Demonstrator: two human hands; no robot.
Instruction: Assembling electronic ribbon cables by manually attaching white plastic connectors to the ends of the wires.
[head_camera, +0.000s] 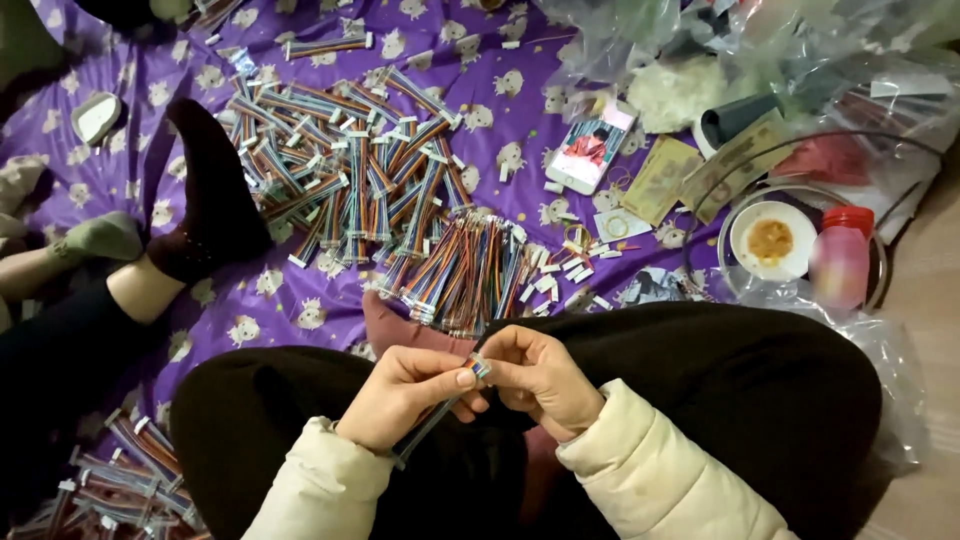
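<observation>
Lower left of frame: a loose heap of coloured wire bundles (120, 480) lies on the purple sheet (300, 300) beside your knee. Left edge: another person's legs, one foot in a dark sock (205, 190), one in a grey-green sock (100, 238).

Upper centre: a large pile of wire bundles (350, 170) with white plugs, spread flat on the sheet; just below it, a tighter stack of bundles (465, 275) near your lap.

Bottom centre, over your lap: your left hand (400, 395) has its grip closed on a wire bundle (440, 410), thumb and fingers pinched at the plug end, the wires trailing down toward your cream sleeve. Your right hand (545, 375) meets it at the same plug end (480, 366), fingertips pinched closed on it. The two hands touch.

Upper right: a phone (590, 145) lies on the sheet, clear plastic bags (780, 50) behind it. Right: a small bowl (772, 240) with orange residue, just beside a pink bottle with red cap (842, 255).
</observation>
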